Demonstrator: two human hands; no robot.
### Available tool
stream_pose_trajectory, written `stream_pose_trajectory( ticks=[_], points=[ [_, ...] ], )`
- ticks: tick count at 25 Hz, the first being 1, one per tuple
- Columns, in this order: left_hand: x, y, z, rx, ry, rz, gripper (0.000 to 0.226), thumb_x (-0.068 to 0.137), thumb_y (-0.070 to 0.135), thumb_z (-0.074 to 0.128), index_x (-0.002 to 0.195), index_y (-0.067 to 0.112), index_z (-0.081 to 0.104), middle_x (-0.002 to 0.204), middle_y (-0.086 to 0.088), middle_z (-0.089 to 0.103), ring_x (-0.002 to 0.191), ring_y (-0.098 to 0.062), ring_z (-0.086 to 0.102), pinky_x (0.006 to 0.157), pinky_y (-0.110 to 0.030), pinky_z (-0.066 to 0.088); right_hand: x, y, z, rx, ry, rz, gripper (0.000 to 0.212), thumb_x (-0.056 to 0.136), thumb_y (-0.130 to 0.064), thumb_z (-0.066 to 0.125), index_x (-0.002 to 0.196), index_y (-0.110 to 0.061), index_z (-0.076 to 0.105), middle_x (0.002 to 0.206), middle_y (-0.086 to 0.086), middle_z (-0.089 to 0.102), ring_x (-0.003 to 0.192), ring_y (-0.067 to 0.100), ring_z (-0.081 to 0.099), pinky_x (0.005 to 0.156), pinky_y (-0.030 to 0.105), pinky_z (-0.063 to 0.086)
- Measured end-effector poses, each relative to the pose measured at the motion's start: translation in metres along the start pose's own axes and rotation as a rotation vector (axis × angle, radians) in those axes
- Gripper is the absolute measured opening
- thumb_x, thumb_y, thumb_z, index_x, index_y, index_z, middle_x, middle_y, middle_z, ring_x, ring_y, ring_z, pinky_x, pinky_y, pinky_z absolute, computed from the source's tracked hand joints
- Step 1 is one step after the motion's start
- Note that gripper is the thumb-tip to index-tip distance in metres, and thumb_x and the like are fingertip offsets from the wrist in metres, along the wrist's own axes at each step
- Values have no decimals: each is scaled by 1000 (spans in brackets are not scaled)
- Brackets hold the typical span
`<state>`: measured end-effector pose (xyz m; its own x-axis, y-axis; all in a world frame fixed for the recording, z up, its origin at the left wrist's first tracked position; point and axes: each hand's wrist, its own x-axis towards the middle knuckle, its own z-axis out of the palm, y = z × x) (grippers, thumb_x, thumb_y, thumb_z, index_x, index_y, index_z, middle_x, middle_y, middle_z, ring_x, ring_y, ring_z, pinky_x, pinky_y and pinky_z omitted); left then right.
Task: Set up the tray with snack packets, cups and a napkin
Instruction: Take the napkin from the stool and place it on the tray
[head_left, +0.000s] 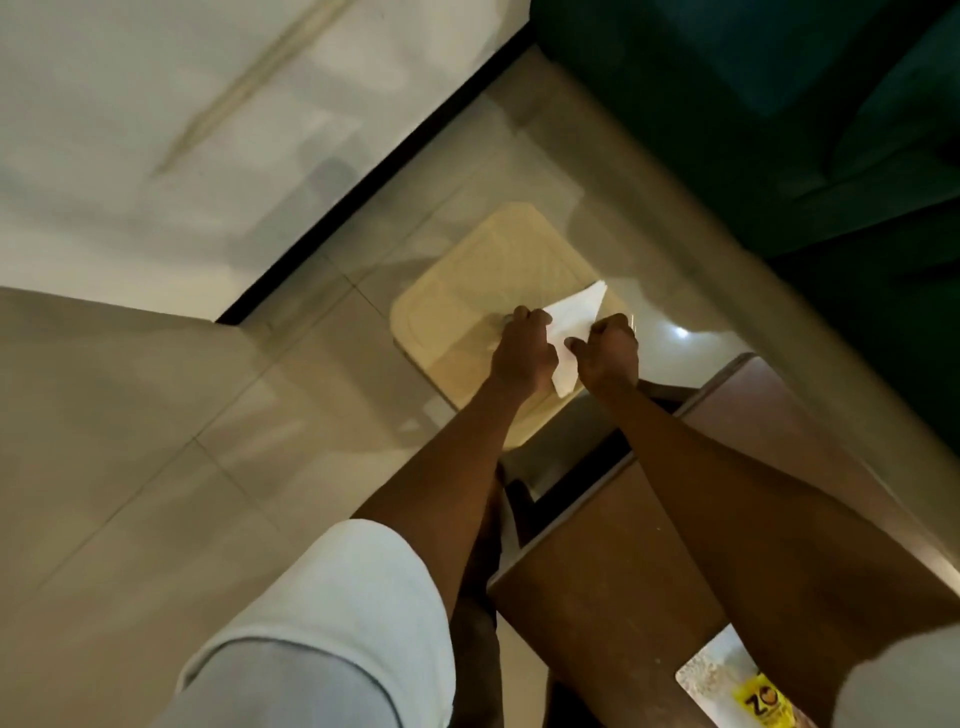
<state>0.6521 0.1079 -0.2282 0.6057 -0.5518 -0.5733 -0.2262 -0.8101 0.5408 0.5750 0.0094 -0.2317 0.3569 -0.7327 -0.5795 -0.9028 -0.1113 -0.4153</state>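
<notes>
Where hands meet napkin: L hand (522, 353) & R hand (608, 348) both w/ fingers curled, each pinching a side edge of white napkin (574, 319). Paper spans between them, prob to set a crease or keep the fold tidy.
Napkin: folded, pointed corner aimed away from person. Sits over near-R part of tray; touching it or just above, can't tell.
Tray (467, 291): cream, rounded corners, flat on glossy see-through tabletop (571, 171). Visible part bare, so cups & packets not on yet by my read.
Snack packet (743, 691): yellow label, at bottom edge on brown wooden surface (597, 571), well apart from tray; likely staged for later.
Blur: heavy, fine finger detail lost.
</notes>
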Motion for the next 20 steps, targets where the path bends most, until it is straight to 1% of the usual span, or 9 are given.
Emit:
stream_pose_trajectory(
  ticks=[3, 5, 9, 10, 12, 14, 16, 18, 20],
  points=[
    [7, -9, 10, -49, 12, -9, 37, 96, 11, 60, 133, 8, 59, 136, -14, 54, 128, -32, 55, 108, -45, 50, 6, 5, 18, 114, 8, 145, 49, 89, -19, 79, 129, -6, 55, 129, 12, 67, 118, 33, 66, 97, 45, 57],
    [5, -17, 16, -78, 1, -40, 37, 95, 8, 58, 132, 7, 59, 136, -14, 54, 128, -31, 55, 109, -45, 49, 9, 10, 27, 196, -33, 232, 44, 88, -16, 79, 128, -6, 62, 129, 10, 68, 119, 31, 67, 96, 41, 57],
    [-2, -16, 19, -229, 40, -60, 30, 96, 7, 61, 126, 5, 61, 134, -16, 56, 124, -33, 59, 108, -44, 51, 2, 7, 19, 366, -51, 281, 36, 84, -15, 77, 118, -6, 72, 121, 11, 72, 107, 31, 68, 90, 38, 59],
    [-3, -19, 19, -300, 76, -101, 29, 97, 11, 64, 126, 5, 61, 134, -16, 57, 123, -33, 61, 107, -41, 53, -3, 3, 19, 386, -68, 271, 35, 82, -13, 77, 116, -5, 72, 117, 12, 72, 104, 31, 68, 88, 39, 60],
    [-9, -6, 6, -576, 85, -250, 43, 96, 23, 71, 132, 5, 57, 138, -17, 58, 123, -32, 62, 104, -36, 54, -15, 0, -4, 476, -83, 229, 30, 81, -7, 76, 109, 0, 69, 112, 15, 72, 102, 35, 70, 89, 44, 62],
    [-17, 19, -25, -860, -28, -325, 64, 90, 38, 77, 141, 7, 53, 139, -15, 61, 124, -33, 63, 106, -45, 55, -25, -10, -46, 629, -104, 129, 24, 83, 0, 75, 104, 0, 64, 110, 16, 71, 104, 36, 71, 89, 47, 63],
    [-24, 57, -65, -924, -127, -233, 68, 85, 42, 82, 140, 11, 57, 134, -12, 68, 120, -33, 68, 103, -47, 58, -35, -21, -104, 768, -133, 9, 28, 84, 3, 76, 107, -3, 62, 107, 9, 69, 102, 30, 72, 81, 40, 65],
    [-26, 81, -91, -990, -202, -111, 55, 82, 32, 86, 128, 11, 65, 122, -11, 76, 111, -32, 75, 91, -43, 63, -41, -33, -142, 781, -169, -74, 33, 84, 3, 78, 113, -3, 62, 104, 4, 72, 94, 20, 75, 69, 30, 65],
    [-58, 128, -98, -991, -261, -19, 45, 83, 20, 85, 123, 7, 68, 117, -10, 78, 107, -30, 76, 84, -40, 65, -73, -17, -197, 783, -135, -160, 29, 84, 3, 79, 108, -5, 65, 100, 4, 74, 85, 15, 77, 65, 27, 63]
  ],
)
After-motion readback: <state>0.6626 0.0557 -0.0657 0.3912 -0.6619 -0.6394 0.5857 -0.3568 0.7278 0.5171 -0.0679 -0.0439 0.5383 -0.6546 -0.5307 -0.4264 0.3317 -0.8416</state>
